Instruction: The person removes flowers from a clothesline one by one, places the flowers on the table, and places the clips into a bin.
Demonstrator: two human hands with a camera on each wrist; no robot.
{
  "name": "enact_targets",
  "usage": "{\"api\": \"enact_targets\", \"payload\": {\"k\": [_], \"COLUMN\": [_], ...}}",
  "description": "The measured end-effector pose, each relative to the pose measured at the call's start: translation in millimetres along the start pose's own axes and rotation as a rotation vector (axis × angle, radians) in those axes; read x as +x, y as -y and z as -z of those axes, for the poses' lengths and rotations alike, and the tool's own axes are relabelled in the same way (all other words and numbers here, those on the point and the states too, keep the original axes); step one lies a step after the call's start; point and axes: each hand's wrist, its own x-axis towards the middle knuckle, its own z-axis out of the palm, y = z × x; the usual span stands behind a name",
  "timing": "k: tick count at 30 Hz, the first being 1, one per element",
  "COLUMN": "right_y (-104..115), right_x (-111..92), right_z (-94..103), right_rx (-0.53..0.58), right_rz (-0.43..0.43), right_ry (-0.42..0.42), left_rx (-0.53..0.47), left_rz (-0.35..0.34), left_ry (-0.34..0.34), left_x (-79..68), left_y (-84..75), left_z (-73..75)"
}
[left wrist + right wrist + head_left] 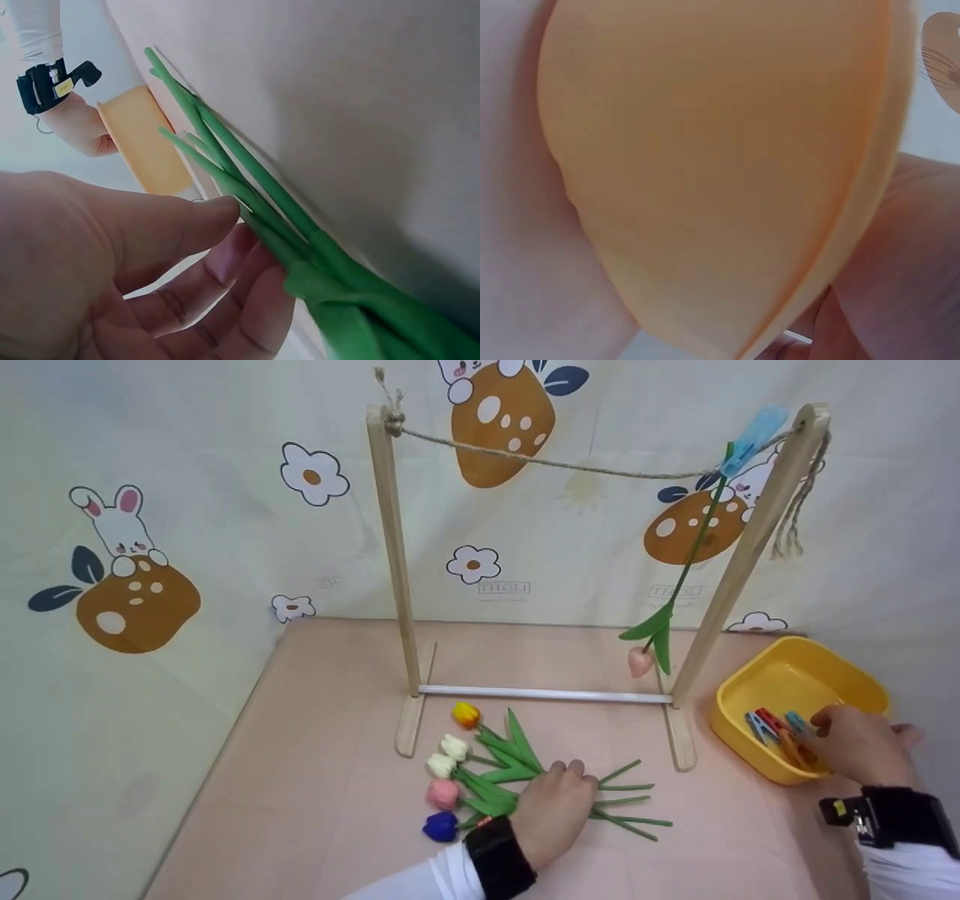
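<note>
Several artificial tulips lie on the table: a yellow-orange one (466, 715), two white ones (441, 766), a pink one (443, 794) and a blue one (440, 826). My left hand (557, 810) is over them, its thumb and fingers pinching a green stem (270, 232) in the left wrist view. Inside the yellow basket (795, 664), my right hand (862, 746) reaches down to several clothespins (772, 727), fingertips right at a blue clothespin (796, 721). The basket wall hides these fingertips in the right wrist view; I cannot tell whether they grip a clothespin.
A wooden frame (394, 547) with a twine line (555, 463) stands behind the tulips. From its right end a light blue clothespin (754, 441) holds a pale pink tulip (640, 661) head down. A white bar (544, 694) joins the posts low down. Printed cloth (225, 420) hangs behind.
</note>
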Motion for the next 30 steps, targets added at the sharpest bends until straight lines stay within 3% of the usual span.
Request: {"api": "enact_targets", "payload": {"k": [6, 12, 22, 30], "right_y": [3.0, 17.5, 59.1, 101.1], "right_x": [-2.3, -9.4, -33.1, -56.0], "right_z": [4.2, 18.4, 67.8, 119.1], "right_rx": [-0.006, -0.032, -0.037, 0.031], "right_rz": [-0.003, 0.013, 0.078, 0.222], "right_ry": [-0.011, -0.089, -0.258, -0.382], "left_rx": [0.005, -0.009, -0.158, -0.389], "left_rz": [0.007, 0.016, 0.063, 0.103], "left_ry": [-0.003, -0.021, -0.114, -0.218], "left_x": [1.0, 5.9, 23.3, 41.1], "left_y": [1.1, 6.5, 23.0, 34.7], "left_z": [5.5, 16.8, 50.5, 84.4]}}
